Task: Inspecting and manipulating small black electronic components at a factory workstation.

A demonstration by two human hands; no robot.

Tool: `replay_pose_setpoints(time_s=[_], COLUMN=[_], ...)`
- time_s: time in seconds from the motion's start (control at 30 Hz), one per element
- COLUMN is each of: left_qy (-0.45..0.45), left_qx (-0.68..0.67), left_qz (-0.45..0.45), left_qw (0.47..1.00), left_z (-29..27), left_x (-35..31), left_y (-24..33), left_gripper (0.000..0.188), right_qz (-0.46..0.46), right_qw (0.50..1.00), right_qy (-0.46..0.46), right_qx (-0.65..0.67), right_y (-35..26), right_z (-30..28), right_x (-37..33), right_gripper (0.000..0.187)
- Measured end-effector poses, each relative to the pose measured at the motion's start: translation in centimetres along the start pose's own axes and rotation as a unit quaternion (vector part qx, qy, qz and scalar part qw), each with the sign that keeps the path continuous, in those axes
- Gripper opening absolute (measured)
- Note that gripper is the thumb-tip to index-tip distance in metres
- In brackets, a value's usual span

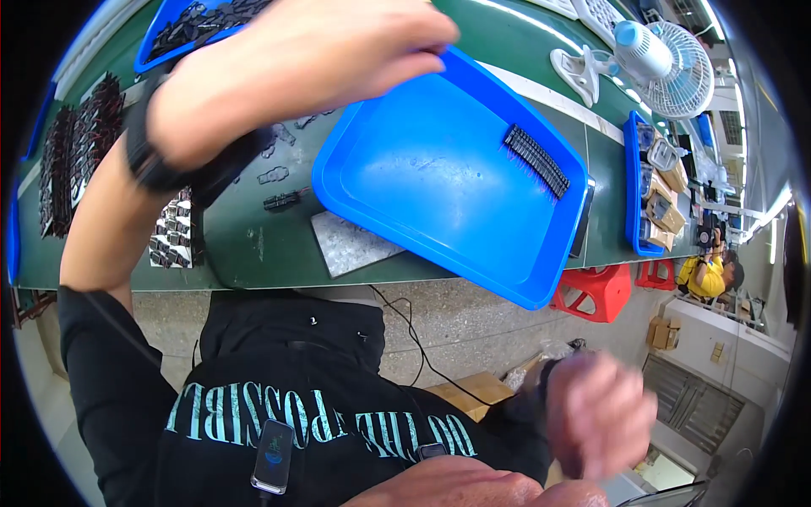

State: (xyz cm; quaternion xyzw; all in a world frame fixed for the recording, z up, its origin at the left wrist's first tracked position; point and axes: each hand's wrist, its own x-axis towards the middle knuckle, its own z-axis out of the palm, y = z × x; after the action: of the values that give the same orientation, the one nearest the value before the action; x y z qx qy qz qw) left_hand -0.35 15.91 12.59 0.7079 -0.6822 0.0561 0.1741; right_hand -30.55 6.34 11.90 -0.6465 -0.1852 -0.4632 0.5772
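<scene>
Green benchtop (245, 245) is carrying a blue tray (422, 220), probably light, stiff and best held by opposite rims, its near corner overhanging the front edge, while the left hand (338, 51) is curling by its far rim and the right hand (600, 414) is blurring, neither grip showing clearly enough to tell.

Clocked from the blue tray (405, 169), which overhangs its near edge, the green table (245, 245) bears a fan (667, 68) at two, a bin (632, 182) at three, a metal plate (355, 246) at eight, black parts (283, 199) at nine and another bin (152, 31) at ten.
</scene>
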Motion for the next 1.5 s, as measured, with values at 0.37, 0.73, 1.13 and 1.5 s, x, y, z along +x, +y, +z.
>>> replay_pose_setpoints(time_s=[0.37, 0.73, 1.13, 1.5], left_qy=[0.088, 0.063, 0.195, 0.202], left_qx=[-0.010, -0.008, -0.089, -0.638], left_qz=[-0.275, -0.306, -0.272, -0.377], left_qw=[0.957, 0.950, 0.938, 0.641], left_z=[3.5, 10.7, 8.7, 8.5], left_x=[-20.0, -20.7, -21.5, -21.2], left_y=[2.8, 5.0, 5.6, 7.2], left_gripper=[0.015, 0.016, 0.023, 0.030], right_qz=[0.113, 0.076, 0.113, 0.394], right_qw=[0.970, 0.975, 0.834, 0.898], right_qy=[-0.083, -0.203, -0.346, -0.154], right_qx=[0.196, -0.050, -0.415, -0.118], right_y=[0.2, 4.4, 11.5, 13.0], right_z=[7.0, 9.3, 10.6, 12.8], right_x=[0.2, -2.8, 0.3, -4.0], right_gripper=[0.005, 0.028, 0.026, 0.025])
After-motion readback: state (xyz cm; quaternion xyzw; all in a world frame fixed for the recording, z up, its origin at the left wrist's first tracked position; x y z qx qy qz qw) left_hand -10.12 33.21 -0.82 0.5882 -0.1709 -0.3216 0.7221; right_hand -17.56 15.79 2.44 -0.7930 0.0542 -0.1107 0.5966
